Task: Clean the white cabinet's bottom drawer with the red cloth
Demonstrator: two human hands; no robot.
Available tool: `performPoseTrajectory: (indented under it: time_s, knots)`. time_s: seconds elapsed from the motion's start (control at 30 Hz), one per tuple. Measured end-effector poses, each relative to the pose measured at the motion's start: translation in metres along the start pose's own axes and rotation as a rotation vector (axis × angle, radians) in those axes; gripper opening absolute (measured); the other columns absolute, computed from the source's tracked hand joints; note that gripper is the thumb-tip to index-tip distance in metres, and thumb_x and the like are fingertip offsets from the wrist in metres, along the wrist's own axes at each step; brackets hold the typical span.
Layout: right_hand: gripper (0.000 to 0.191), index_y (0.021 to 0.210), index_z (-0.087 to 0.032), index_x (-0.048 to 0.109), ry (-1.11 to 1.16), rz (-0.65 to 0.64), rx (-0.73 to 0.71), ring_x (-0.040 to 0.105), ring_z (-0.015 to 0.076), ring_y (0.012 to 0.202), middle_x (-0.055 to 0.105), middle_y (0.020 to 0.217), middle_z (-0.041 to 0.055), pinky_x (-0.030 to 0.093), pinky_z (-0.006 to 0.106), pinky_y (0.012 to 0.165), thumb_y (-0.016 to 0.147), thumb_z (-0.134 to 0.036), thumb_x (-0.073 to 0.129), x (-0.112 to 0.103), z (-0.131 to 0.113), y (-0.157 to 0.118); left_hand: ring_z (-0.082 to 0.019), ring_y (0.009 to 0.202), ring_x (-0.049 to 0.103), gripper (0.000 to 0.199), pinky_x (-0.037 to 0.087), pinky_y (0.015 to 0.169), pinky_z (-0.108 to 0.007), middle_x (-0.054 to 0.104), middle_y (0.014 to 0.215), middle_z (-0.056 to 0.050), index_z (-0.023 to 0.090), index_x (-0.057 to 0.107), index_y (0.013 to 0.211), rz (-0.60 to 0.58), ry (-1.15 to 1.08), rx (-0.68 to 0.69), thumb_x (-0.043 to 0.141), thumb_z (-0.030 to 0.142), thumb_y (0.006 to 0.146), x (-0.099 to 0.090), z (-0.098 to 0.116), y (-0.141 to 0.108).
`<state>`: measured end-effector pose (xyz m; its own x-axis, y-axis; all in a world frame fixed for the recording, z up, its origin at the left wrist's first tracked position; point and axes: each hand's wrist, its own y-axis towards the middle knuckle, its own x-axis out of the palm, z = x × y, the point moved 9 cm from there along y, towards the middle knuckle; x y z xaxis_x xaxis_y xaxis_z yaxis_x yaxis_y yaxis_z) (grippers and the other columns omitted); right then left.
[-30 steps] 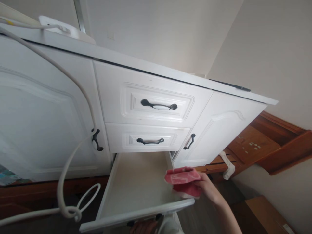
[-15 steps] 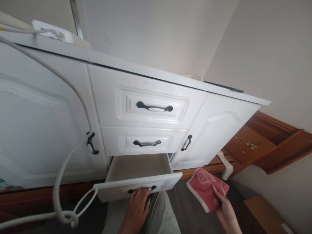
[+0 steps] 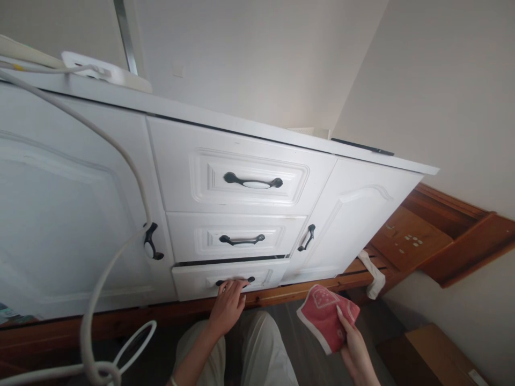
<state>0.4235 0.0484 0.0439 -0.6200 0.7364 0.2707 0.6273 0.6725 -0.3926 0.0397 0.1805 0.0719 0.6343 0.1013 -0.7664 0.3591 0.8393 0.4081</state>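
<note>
My left hand [image 3: 228,306] reaches to the bottom drawer [image 3: 193,283] of a white cabinet, its fingers curled over the dark drawer handle [image 3: 251,280]. That drawer stands slightly out, with a narrow dark gap along its top edge. Off to the right, my right hand [image 3: 354,343] grips a red cloth [image 3: 324,316] with a pale border and a light pattern, the thumb on top and the other fingers hidden beneath. The cloth hangs in front of the cabinet's right side, apart from it.
A white cable [image 3: 115,142] loops down over the left door handle [image 3: 152,244]. Above are the middle drawer [image 3: 189,236] and top drawer [image 3: 177,177], both closed. A white device [image 3: 108,72] sits on the countertop. A cardboard box [image 3: 438,354] is on the floor at right.
The bottom drawer has slid inward from well open to nearly closed, with my left hand moving forward on its handle. My right hand and the cloth have shifted slightly left.
</note>
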Motion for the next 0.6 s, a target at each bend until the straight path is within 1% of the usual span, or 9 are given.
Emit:
performPoseTrajectory:
  time_s: [0.1, 0.17, 0.23, 0.3, 0.37, 0.4, 0.47, 0.53, 0.6]
  knots:
    - [0.052, 0.088, -0.021, 0.073, 0.050, 0.021, 0.006, 0.074, 0.0231, 0.065, 0.080, 0.080, 0.0019, 0.066, 0.036, 0.064, 0.047, -0.043, 0.096, -0.001, 0.009, 0.003, -0.025, 0.125, 0.057, 0.047, 0.033, 0.115, -0.054, 0.067, 0.129, -0.005, 0.026, 0.056, 0.128, 0.001, -0.032, -0.006, 0.045, 0.004, 0.088, -0.001, -0.004, 0.010]
    - [0.053, 0.090, -0.020, 0.072, 0.116, 0.036, 0.016, 0.074, 0.0220, 0.068, 0.080, 0.082, 0.0019, 0.066, 0.035, 0.068, 0.047, -0.041, 0.096, 0.005, 0.018, 0.004, -0.027, 0.125, 0.057, 0.048, 0.034, 0.113, -0.054, 0.066, 0.129, -0.006, 0.027, 0.056, 0.128, 0.004, -0.044, -0.008, 0.045, 0.004, 0.087, -0.004, -0.005, 0.013]
    - [0.055, 0.093, -0.019, 0.072, 0.164, 0.054, -0.004, 0.075, 0.0208, 0.073, 0.080, 0.086, 0.0023, 0.065, 0.033, 0.070, 0.049, -0.041, 0.095, 0.018, 0.024, 0.005, -0.027, 0.126, 0.056, 0.050, 0.035, 0.112, -0.054, 0.066, 0.130, -0.005, 0.028, 0.056, 0.129, -0.002, -0.052, -0.005, 0.047, 0.004, 0.085, -0.006, -0.004, 0.015]
    - [0.056, 0.096, -0.019, 0.071, 0.185, 0.067, -0.052, 0.076, 0.0204, 0.077, 0.080, 0.089, 0.0026, 0.064, 0.031, 0.072, 0.051, -0.043, 0.093, 0.039, 0.027, 0.006, -0.026, 0.127, 0.056, 0.053, 0.035, 0.114, -0.053, 0.065, 0.132, -0.004, 0.028, 0.055, 0.130, -0.017, -0.064, 0.006, 0.048, 0.005, 0.084, -0.007, -0.001, 0.015]
    - [0.059, 0.099, -0.019, 0.069, 0.189, 0.073, -0.103, 0.076, 0.0211, 0.080, 0.079, 0.089, 0.0025, 0.063, 0.033, 0.074, 0.053, -0.047, 0.090, 0.068, 0.031, 0.008, -0.025, 0.130, 0.054, 0.053, 0.038, 0.115, -0.051, 0.064, 0.135, -0.003, 0.029, 0.055, 0.131, -0.007, -0.078, 0.005, 0.050, 0.005, 0.084, -0.009, 0.001, 0.012]
    - [0.060, 0.102, -0.019, 0.068, 0.185, 0.066, -0.126, 0.076, 0.0218, 0.081, 0.078, 0.090, 0.0027, 0.063, 0.034, 0.076, 0.054, -0.049, 0.088, 0.085, 0.033, 0.009, -0.025, 0.132, 0.053, 0.051, 0.039, 0.115, -0.050, 0.063, 0.137, -0.004, 0.028, 0.056, 0.130, 0.024, -0.080, -0.005, 0.051, 0.005, 0.085, -0.012, 0.002, 0.008]
    - [0.064, 0.108, -0.019, 0.064, 0.148, 0.021, -0.156, 0.075, 0.0231, 0.086, 0.077, 0.093, 0.0039, 0.062, 0.036, 0.081, 0.058, -0.054, 0.082, 0.125, 0.040, 0.010, -0.026, 0.135, 0.051, 0.044, 0.041, 0.116, -0.051, 0.061, 0.138, -0.006, 0.025, 0.059, 0.126, 0.134, -0.075, -0.042, 0.049, 0.006, 0.088, -0.020, 0.003, -0.004]
    - [0.066, 0.119, -0.020, 0.060, 0.049, -0.053, -0.195, 0.075, 0.0243, 0.095, 0.076, 0.103, 0.0063, 0.061, 0.038, 0.087, 0.067, -0.059, 0.072, 0.167, 0.052, 0.009, -0.026, 0.134, 0.053, 0.036, 0.044, 0.115, -0.053, 0.063, 0.136, -0.008, 0.023, 0.061, 0.121, 0.255, -0.055, -0.097, 0.047, 0.008, 0.091, -0.027, 0.001, -0.025]
    - [0.067, 0.132, -0.019, 0.051, -0.132, -0.153, -0.280, 0.071, 0.0252, 0.108, 0.073, 0.117, 0.0096, 0.058, 0.039, 0.093, 0.080, -0.061, 0.056, 0.212, 0.065, 0.000, -0.027, 0.129, 0.058, 0.031, 0.050, 0.109, -0.053, 0.066, 0.130, -0.009, 0.023, 0.063, 0.119, 0.311, -0.030, -0.151, 0.047, 0.012, 0.094, -0.024, -0.007, -0.055]
